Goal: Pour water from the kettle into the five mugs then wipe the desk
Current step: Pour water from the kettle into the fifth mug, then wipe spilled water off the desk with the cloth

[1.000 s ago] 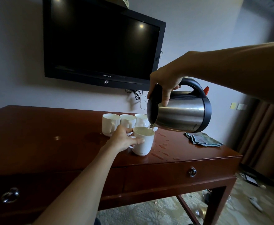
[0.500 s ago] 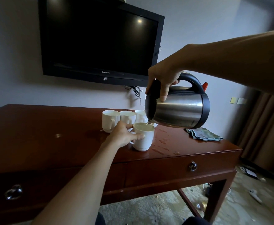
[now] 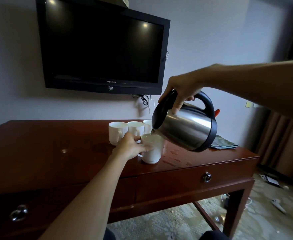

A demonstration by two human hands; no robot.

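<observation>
Nearest me, the left hand (image 3: pixel 132 148) reaches in from about seven o'clock and curls its fingers round the front mug (image 3: pixel 151 149), holding it steady by its near side. Just past it, the right hand (image 3: pixel 182 90) comes from three o'clock and grips the black handle of the steel kettle (image 3: pixel 185 129), which is tipped well over so the spout sits right at the mug's far rim. I can't make out a stream of water or how full the mug is.

To do this pour well, I'd keep the spout low over the middle of the mug, tip gently, and level the kettle before the water nears the rim; the left hand should stay clear of the spout.

Behind the front mug, at eleven to twelve o'clock, three more mugs (image 3: pixel 118 132) stand in a close row; a fifth isn't visible, perhaps hidden by the kettle. The dark wooden desk (image 3: pixel 38 153) already shows wet streaks at the front mug's three o'clock. A grey-green cloth (image 3: pixel 223 143) lies near the desk's far right corner. A black television (image 3: pixel 104 47) hangs on the wall beyond, and curtains (image 3: pixel 281 141) fall at the far right.
</observation>
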